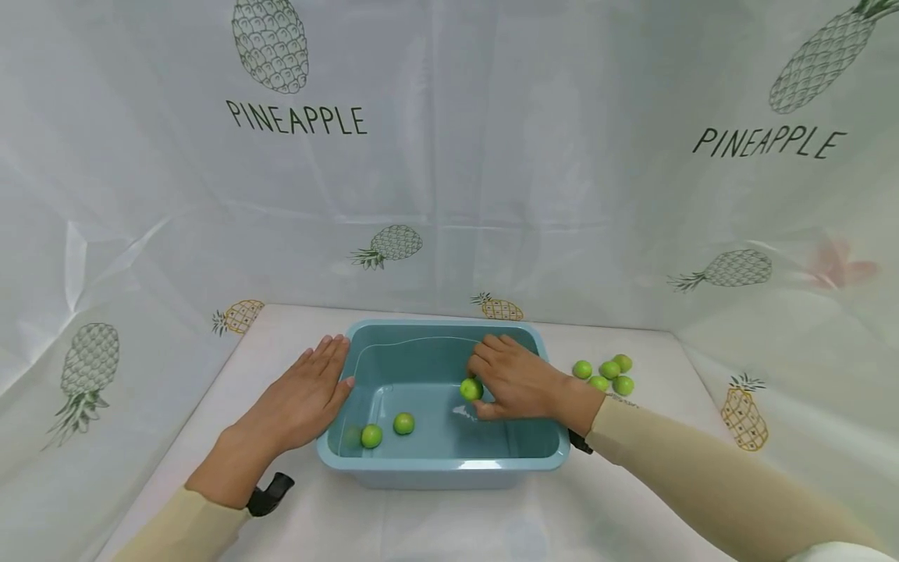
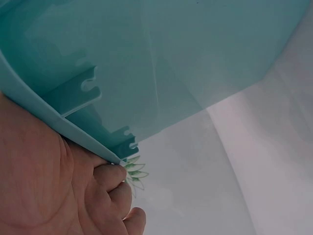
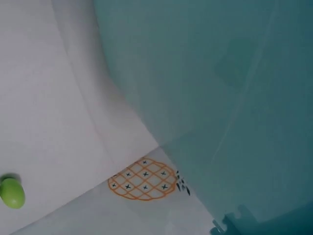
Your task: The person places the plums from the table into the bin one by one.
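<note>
A light blue plastic basin (image 1: 449, 464) stands on the white-covered table in the head view. Inside it my right hand (image 1: 516, 378) pinches a small green lime (image 1: 470, 389) between thumb and fingers, above the basin floor. Two more limes, one nearer the corner (image 1: 371, 435) and one beside it (image 1: 403, 423), lie at the basin's front left. My left hand (image 1: 302, 394) rests against the left rim with its fingers extended. The left wrist view has that hand (image 2: 63, 181) at the edge of the basin wall (image 2: 161, 54). The right wrist view does not include the right hand.
Right of the basin several loose limes (image 1: 609, 369) lie grouped on the table (image 1: 660, 437). One lime (image 3: 12, 193) also appears in the right wrist view. A white sheet with pineapple prints (image 1: 492, 179) hangs behind the table and along its sides.
</note>
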`<state>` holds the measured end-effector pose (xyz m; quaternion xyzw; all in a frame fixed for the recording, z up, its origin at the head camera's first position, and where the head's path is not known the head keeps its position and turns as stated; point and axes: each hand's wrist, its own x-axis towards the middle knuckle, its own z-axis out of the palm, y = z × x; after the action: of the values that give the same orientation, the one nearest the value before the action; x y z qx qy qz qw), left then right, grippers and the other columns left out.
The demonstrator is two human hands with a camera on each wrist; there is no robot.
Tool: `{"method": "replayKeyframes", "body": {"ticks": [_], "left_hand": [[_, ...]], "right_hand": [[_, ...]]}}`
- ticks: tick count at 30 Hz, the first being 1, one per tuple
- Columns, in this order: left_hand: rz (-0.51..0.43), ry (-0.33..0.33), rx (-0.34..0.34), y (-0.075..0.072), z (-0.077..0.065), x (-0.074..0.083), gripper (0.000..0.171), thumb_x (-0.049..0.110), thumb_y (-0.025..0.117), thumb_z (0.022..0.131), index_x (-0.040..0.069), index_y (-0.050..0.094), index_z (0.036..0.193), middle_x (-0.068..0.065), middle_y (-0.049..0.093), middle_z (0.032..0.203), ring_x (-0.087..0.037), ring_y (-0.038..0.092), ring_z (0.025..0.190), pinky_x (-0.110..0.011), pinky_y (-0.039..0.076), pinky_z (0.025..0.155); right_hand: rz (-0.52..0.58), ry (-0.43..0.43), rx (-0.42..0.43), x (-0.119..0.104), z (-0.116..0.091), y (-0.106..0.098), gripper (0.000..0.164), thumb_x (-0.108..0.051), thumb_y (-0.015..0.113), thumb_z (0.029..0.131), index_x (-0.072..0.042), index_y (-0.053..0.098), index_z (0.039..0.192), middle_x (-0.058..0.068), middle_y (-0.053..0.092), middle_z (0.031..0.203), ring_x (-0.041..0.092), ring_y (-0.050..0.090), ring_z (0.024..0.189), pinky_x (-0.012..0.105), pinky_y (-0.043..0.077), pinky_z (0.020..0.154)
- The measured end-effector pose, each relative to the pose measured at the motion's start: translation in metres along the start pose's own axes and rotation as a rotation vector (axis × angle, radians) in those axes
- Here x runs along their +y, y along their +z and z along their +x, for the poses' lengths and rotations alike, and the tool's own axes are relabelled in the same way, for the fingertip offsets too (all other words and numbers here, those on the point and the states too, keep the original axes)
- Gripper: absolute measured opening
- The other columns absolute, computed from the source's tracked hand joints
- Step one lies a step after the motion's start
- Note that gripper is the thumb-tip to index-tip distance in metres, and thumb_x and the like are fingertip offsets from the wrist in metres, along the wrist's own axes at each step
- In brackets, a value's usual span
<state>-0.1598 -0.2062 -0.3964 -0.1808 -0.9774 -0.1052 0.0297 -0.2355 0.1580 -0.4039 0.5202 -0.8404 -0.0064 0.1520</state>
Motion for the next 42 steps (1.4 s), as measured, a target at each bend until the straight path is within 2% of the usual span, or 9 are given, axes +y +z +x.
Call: {"method": "replayKeyframes", "body": {"ticks": [14,22,27,33,38,42], "left_hand": [[-0.015,-0.006,0.0,0.0,0.0,0.002,0.066,0.033,0.043,0.113,-0.009,0.028,0.162,-0.025,0.029,0.17,-0.045,0.024,0.159,-0.062,0.026,0.128],[-0.022,-0.005,0.005,-0.001,0.001,0.003,0.066,0.033,0.043,0.113,-0.009,0.028,0.162,-0.025,0.029,0.17,-0.045,0.023,0.16,-0.062,0.026,0.128],[-0.026,-0.006,0.009,0.0,-0.001,0.003,0.066,0.034,0.043,0.114,-0.009,0.029,0.162,-0.026,0.031,0.169,-0.046,0.025,0.159,-0.063,0.027,0.127],[-0.024,-0.004,0.018,0.001,-0.003,0.003,0.066,0.033,0.045,0.113,-0.009,0.03,0.162,-0.026,0.032,0.169,-0.046,0.026,0.159,-0.063,0.028,0.126],[-0.022,0.002,0.02,0.001,-0.002,0.004,0.067,0.033,0.045,0.113,-0.009,0.029,0.162,-0.026,0.031,0.169,-0.046,0.026,0.159,-0.063,0.028,0.127],[-0.023,-0.002,0.02,0.003,-0.003,0.004,0.067,0.033,0.045,0.113,-0.009,0.029,0.162,-0.026,0.032,0.169,-0.046,0.026,0.159,-0.063,0.028,0.126]], "right_hand": [[-0.042,0.013,-0.005,0.0,-0.001,0.002,0.029,-0.042,0.069,0.092,-0.015,0.061,0.101,-0.003,0.055,0.093,0.015,0.042,0.085,0.029,0.035,0.074],[-0.11,0.054,-0.018,0.001,-0.002,0.002,0.041,-0.045,0.071,0.097,-0.011,0.065,0.118,0.001,0.062,0.106,0.019,0.05,0.093,0.034,0.042,0.079],[-0.143,0.085,0.039,-0.001,-0.002,0.003,0.031,-0.037,0.073,0.094,-0.012,0.066,0.111,0.001,0.062,0.101,0.02,0.052,0.093,0.036,0.044,0.08],[-0.188,0.13,0.158,0.001,-0.006,0.001,0.022,-0.025,0.075,0.089,-0.011,0.063,0.101,0.002,0.061,0.095,0.023,0.053,0.09,0.037,0.042,0.077],[-0.285,0.17,0.252,0.021,-0.02,-0.011,0.013,-0.016,0.069,0.088,-0.009,0.058,0.091,0.005,0.057,0.085,0.026,0.051,0.082,0.04,0.042,0.075],[-0.313,0.246,0.27,0.042,-0.044,-0.019,0.018,-0.014,0.074,0.087,-0.005,0.061,0.095,0.009,0.061,0.089,0.029,0.054,0.084,0.043,0.045,0.076]]}}
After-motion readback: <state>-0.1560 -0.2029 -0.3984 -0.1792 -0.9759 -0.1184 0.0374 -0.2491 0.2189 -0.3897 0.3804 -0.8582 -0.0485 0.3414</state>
